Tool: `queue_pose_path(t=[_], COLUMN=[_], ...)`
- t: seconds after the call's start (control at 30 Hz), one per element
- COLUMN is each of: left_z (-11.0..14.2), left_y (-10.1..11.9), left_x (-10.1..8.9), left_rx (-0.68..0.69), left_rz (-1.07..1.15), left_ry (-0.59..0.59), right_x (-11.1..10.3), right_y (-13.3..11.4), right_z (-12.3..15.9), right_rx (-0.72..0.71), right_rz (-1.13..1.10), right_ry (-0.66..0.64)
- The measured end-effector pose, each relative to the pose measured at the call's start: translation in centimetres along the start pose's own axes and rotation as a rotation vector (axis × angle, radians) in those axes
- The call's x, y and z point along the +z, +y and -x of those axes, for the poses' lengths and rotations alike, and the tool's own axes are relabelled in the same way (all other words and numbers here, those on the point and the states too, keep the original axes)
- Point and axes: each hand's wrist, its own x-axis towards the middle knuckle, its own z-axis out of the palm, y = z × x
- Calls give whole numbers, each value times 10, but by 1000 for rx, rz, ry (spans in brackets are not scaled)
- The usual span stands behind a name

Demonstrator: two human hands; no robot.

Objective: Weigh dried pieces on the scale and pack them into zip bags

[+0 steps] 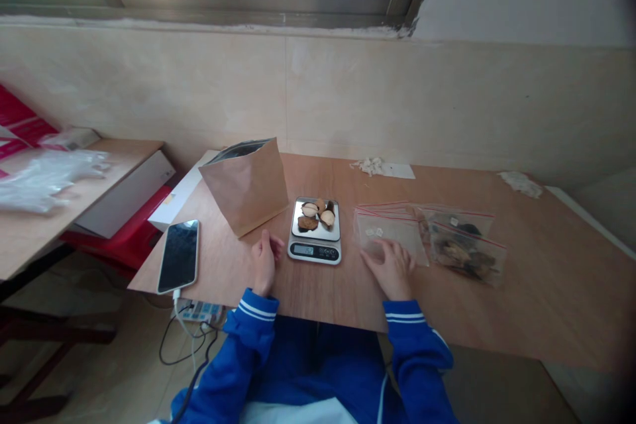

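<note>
A small digital scale (315,253) sits on the table with several brown and pale dried pieces, perhaps dried mushrooms (318,213), on its metal plate. Its lit display seems to read 152; any decimal point is too small to tell. My left hand (265,264) rests empty at the scale's left, fingers loosely bent and apart. Behind it a brown paper bag (248,185) stands upright with its top open. To the right of the scale, my right hand (392,270) lies with thumb and fingers apart on the lower edge of a clear zip bag (397,228), which has small white packets inside.
Filled zip bags (467,255) with dark dried contents lie at the right. A phone (179,257) on a charging cable is at the left edge. White scraps (370,165) lie by the wall. Another table (124,149) holds clear plastic bags (47,179).
</note>
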Motion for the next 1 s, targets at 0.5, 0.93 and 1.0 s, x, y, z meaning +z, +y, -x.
queue_pose_path(t=[0.5, 0.93, 1.0], left_z=[10, 33, 42], left_y=[-2, 43, 56], left_x=[-6, 1, 11], left_rx=[-28, 138, 200], left_rz=[70, -12, -28], left_ry=[-76, -402, -519], right_x=[-2, -120, -141], right_y=[11, -61, -85], right_z=[0, -31, -28], right_rx=[-26, -88, -113], right_rz=[-51, -684, -834], right_ry=[-186, 301, 295])
